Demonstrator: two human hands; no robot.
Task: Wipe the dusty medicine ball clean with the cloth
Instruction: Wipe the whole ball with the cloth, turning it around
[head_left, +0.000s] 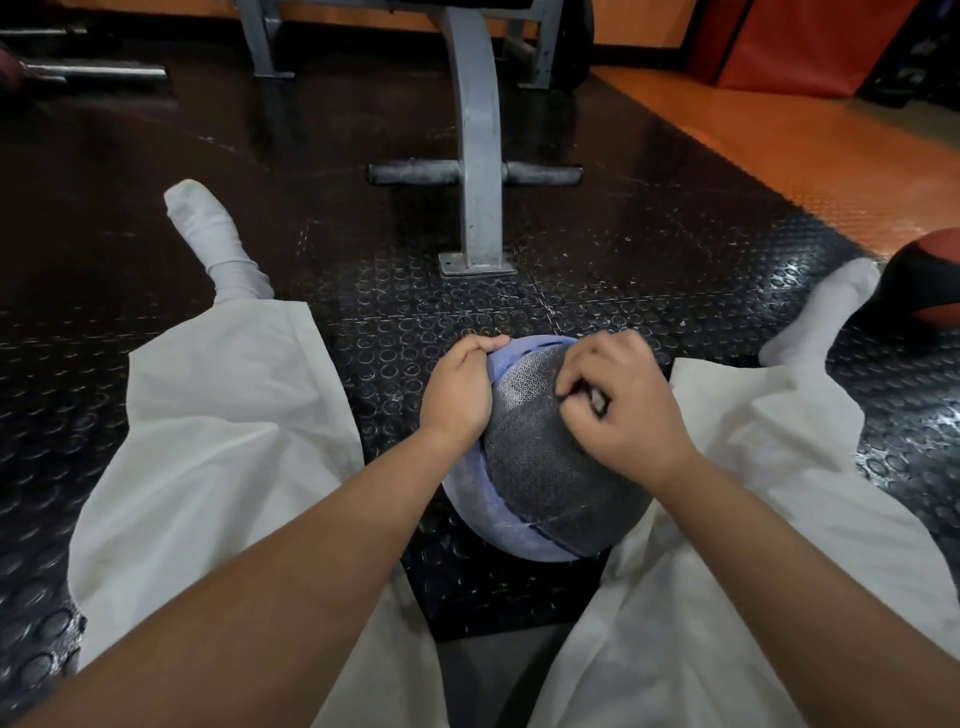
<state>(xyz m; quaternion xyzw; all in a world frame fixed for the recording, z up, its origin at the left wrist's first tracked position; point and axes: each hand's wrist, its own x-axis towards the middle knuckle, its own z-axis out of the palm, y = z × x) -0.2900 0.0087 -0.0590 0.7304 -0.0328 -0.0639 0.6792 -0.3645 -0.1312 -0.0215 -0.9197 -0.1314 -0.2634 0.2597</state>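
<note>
Grey dimpled rubber and dust-filmed blue panels made up the medicine ball (540, 467), which sat on the black studded floor mat (395, 322) between the seated person's legs, well in from the mat's right edge where orange flooring began. The left hand (460, 387) gripped the ball's upper left side, fingers curled over the blue band. The right hand (631, 410) lay on the top right, its fingers bunched and pinching a small dark scrap, most likely the cloth (595, 399), though little of it showed. To wipe well, the left hand should brace the ball against rolling while the right spread more cloth flat, pressed into the dimples and worked panel by panel, turning the ball to reach its pale underside.
</note>
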